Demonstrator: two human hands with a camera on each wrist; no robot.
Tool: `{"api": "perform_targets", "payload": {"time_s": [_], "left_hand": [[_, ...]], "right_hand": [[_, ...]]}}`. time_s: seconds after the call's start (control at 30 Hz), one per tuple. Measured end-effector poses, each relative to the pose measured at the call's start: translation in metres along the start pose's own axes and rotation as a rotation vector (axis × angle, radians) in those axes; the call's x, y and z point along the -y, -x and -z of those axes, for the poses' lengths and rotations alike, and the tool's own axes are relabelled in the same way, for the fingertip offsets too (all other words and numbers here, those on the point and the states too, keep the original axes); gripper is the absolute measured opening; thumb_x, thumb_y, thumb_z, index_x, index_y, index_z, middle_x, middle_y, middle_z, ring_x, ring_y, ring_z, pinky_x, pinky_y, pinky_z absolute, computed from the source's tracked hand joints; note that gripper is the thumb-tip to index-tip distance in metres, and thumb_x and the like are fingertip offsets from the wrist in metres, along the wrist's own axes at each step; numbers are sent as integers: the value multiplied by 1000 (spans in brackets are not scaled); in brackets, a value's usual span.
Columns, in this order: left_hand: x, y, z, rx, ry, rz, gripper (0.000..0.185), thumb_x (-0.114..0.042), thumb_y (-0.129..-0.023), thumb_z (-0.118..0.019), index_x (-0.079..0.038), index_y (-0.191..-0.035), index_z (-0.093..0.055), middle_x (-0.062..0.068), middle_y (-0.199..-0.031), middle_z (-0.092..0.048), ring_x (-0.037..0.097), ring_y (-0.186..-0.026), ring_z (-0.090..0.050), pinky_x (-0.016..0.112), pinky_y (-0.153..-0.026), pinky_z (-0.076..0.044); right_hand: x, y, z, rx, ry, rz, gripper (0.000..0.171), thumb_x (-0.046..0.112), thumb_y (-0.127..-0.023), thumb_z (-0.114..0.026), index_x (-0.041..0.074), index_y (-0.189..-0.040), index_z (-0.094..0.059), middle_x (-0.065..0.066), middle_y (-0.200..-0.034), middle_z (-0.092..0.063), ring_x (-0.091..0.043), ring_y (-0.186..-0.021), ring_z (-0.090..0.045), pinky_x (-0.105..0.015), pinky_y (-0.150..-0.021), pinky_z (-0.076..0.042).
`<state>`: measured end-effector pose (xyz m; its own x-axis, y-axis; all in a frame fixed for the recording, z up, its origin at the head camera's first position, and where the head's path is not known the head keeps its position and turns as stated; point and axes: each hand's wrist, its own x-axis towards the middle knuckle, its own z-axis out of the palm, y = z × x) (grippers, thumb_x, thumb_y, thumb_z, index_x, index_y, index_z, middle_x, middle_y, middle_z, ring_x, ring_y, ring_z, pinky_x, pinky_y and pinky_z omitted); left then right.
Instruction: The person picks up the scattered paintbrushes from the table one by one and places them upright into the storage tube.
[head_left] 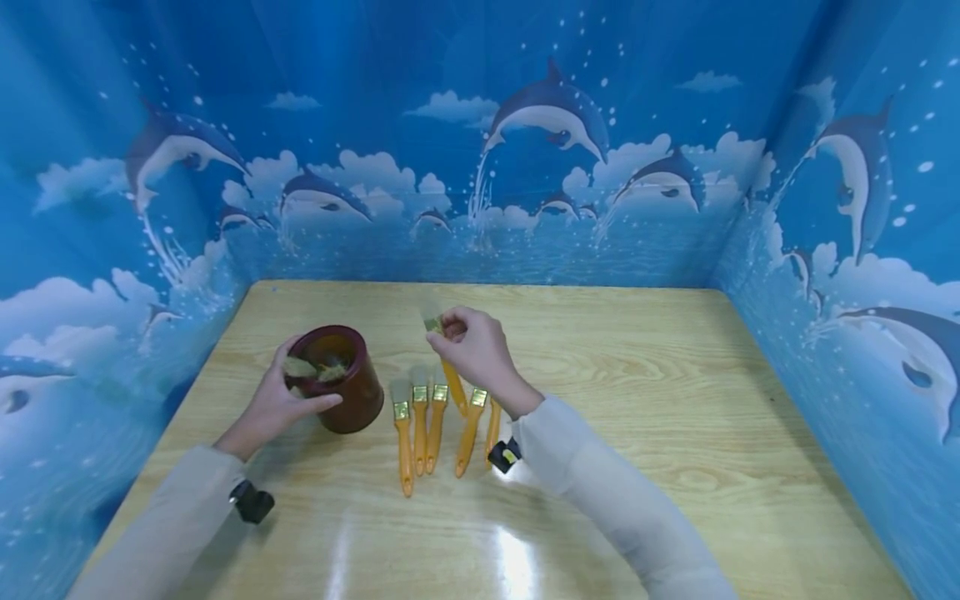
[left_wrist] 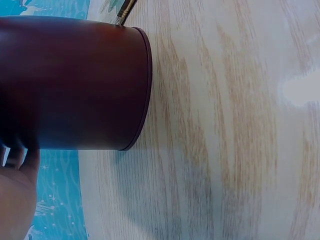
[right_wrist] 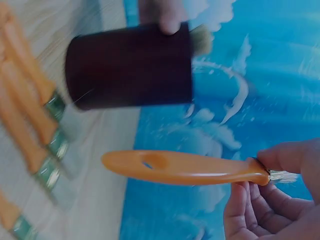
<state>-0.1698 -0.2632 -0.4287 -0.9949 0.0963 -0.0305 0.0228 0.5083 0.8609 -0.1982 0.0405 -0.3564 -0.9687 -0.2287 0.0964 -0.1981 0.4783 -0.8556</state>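
Note:
A dark reddish-brown cylindrical pot (head_left: 362,398) stands on the table, and my left hand (head_left: 276,407) grips its left side, thumb across the front. Pale bristle ends (head_left: 332,372) show inside its mouth; the handles there are hidden. To the right of the pot, my right hand (head_left: 480,348) pinches a paintbrush (right_wrist: 185,167) near its metal band. That brush is raised, bristles up and orange handle pointing down. Beneath and beside it lie several more paintbrushes (head_left: 403,450) with orange handles towards me and bristles away.
The pale wood-grain table (head_left: 637,400) extends to the right of the brushes. Blue curtains (head_left: 465,50) printed with dolphins and clouds enclose its back and sides. Dark wrist cameras (head_left: 252,502) are fastened over both light sleeves (head_left: 600,483).

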Motion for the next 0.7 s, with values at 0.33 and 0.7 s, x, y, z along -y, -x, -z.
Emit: {"api": "perform_targets", "payload": {"time_s": [0.33, 0.7], "left_hand": [[2, 1, -3, -10, 19, -11, 108, -28, -79, -80, -11, -154, -3, 23, -152, -22, 43, -137, -25, 65, -102, -29], [1, 0, -2, -13, 25, -31, 107, -26, -80, -79, -11, -154, -4, 21, -151, -25, 39, -135, -28, 62, -102, -31]], "right_hand": [[36, -2, -8, -11, -85, 146, 28, 24, -89, -71, 6, -110, -68, -5, -98, -69, -12, -82, -63, -22, -72, -53], [52, -6, -23, -39, -163, 291, 21, 19, -91, -68, 6, -106, -69, -6, -98, -70, -8, -83, -66, -17, -74, -53]]}}
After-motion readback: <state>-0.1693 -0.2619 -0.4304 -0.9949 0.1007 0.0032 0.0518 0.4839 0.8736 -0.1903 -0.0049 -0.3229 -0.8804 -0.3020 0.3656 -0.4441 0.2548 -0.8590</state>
